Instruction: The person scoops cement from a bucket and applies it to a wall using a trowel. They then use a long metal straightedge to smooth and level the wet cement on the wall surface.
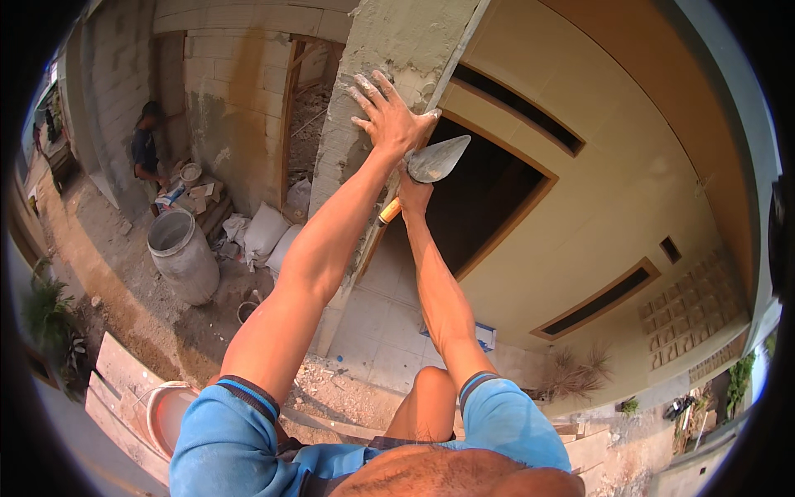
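Fingers of the left hand point(392, 126) spread wide against the mortar-covered pillar point(406, 40); those of the right hand point(416, 195) clamp a pointing trowel point(440, 161) just below, their grip partly hidden. Open-topped drum point(189, 267) at left shows grey inner walls, its bottom out of sight. A blue sleeve point(222, 431) partly covers a bucket point(152, 407), contents unclear.

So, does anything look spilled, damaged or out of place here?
Loose rubble lies strewn beside the tiled floor, looking untidy. The left hand, spread against the rough wall, is smeared with pale residue. Nothing looks odd about the trowel in the right hand.
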Demonstrator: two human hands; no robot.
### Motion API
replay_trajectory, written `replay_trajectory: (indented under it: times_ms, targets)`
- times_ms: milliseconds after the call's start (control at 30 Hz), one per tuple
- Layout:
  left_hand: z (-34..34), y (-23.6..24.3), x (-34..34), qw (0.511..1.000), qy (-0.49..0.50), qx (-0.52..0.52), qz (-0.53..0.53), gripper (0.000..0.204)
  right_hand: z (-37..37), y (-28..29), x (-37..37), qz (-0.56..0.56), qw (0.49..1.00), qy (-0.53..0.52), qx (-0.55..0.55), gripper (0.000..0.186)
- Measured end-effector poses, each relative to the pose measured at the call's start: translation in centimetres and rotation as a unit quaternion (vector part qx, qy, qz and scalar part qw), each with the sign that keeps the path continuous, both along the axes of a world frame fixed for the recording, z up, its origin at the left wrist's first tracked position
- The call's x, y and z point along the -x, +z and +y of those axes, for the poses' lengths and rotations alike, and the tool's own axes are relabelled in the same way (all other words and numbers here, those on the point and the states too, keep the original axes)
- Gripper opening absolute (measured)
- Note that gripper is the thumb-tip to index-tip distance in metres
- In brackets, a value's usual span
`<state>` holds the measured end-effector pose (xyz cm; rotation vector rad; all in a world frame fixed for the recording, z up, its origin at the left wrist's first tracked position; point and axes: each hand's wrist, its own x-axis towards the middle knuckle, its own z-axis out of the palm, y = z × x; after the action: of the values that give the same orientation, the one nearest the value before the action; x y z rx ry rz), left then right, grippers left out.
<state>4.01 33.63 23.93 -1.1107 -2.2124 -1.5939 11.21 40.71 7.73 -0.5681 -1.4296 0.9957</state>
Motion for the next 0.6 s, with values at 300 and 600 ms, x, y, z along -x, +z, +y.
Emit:
replay_trajectory:
  times_ms: [300, 600]
  targets:
    - [-0.9, 0.4, -0.3, 1.0, 0.01, -0.006, -0.001, 0.143, 0.8, 0.4, -0.8, -0.068, 0.997, 0.017, 0.011, 0.049]
    - [-1.0, 0.8, -0.3, 0.999, 0.033, -0.006, 0.001, 0.144, -1.3, 9.0, -5.9, 0.091, 0.996, 0.002, 0.022, 0.04]
